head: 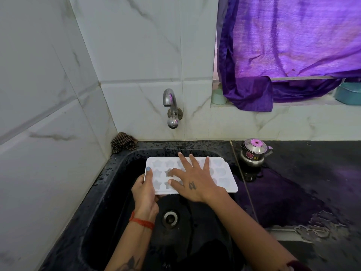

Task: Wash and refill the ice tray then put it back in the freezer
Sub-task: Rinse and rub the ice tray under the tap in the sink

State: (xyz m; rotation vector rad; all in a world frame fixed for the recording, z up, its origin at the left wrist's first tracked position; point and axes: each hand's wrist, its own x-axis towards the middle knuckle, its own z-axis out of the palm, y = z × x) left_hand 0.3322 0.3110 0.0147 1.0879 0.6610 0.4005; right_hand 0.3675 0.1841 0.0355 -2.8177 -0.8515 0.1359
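A white ice tray (224, 174) with star and heart shaped cells is held level over the black sink (109, 184), below the wall tap (170, 106). My left hand (145, 189) grips the tray's left end, thumb on top and fingers underneath. My right hand (192, 178) lies flat on the tray's top with its fingers spread across the cells. No water runs from the tap. The tray's middle cells are hidden under my right hand.
The sink drain (170, 218) lies below the tray. A brown checked cloth (123, 142) sits at the sink's back left corner. A small steel pot with lid (254, 151) stands on the wet black counter (304, 173) to the right. A purple curtain (289, 47) hangs over the window ledge.
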